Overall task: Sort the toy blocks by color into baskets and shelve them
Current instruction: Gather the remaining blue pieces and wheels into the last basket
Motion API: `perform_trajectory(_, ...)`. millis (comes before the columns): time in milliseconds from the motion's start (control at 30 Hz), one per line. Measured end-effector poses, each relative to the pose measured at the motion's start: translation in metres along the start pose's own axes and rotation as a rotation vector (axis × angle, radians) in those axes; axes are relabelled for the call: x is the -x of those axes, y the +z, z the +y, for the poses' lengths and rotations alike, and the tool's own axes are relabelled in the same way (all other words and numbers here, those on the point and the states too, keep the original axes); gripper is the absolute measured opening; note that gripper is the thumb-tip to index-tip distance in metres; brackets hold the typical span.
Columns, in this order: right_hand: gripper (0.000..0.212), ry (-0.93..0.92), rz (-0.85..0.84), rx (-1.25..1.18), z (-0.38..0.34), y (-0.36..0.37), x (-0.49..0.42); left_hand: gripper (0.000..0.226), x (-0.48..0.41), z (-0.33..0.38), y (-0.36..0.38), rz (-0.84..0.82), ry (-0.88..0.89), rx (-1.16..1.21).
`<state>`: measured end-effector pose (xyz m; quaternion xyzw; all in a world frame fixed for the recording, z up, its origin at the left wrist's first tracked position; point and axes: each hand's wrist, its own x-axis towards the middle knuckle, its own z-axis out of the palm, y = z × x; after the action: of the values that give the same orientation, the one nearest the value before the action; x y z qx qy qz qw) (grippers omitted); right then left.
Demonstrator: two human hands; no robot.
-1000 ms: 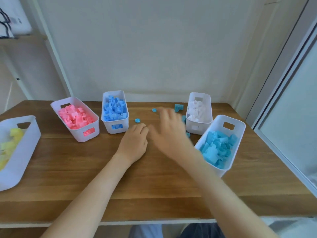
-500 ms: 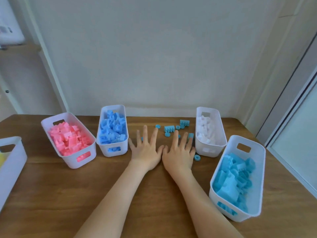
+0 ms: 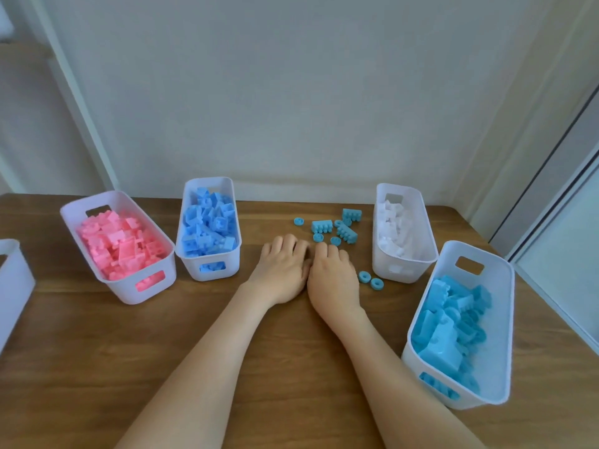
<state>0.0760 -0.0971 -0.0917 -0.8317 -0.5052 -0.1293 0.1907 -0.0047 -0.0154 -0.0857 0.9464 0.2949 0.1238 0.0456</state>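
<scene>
Left hand (image 3: 281,270), right hand (image 3: 331,277): side by side, touching, palms down on wooden table (image 3: 97,367), fingers curled under; anything held, cannot tell. Loose turquoise blocks (image 3: 337,225): on table just beyond knuckles, between blue-block basket (image 3: 193,271) and white-block basket (image 3: 382,268). Turquoise-block basket (image 3: 500,319): beside right forearm.

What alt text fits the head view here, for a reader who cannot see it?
A person's left hand and right hand rest side by side on a wooden table, fingers curled, beside loose turquoise blocks. White baskets flank them: pink blocks and blue blocks on the left, white blocks and sorted turquoise blocks on the right.
</scene>
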Motion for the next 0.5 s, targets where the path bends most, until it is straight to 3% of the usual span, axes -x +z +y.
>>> perform_trajectory(200,0.012,0.047,-0.006,0.110,-0.014,-0.019,0.009,0.013,0.011,0.016,-0.014,-0.023,-0.016,0.155)
perform_trajectory(267,0.007,0.008,-0.125,0.138,-0.013,-0.026,0.012,0.005,0.017,0.023,-0.020,-0.009,-0.059,0.107)
perform_trajectory(367,0.021,-0.007,-0.164,0.026,-0.012,-0.036,0.018,0.008,0.035,0.035,-0.028,-0.008,-0.145,0.068)
perform_trajectory(500,0.037,0.053,-0.179,-0.277,-0.024,-0.062,0.039,0.014,0.058,0.045,-0.035,0.042,-0.271,0.248)
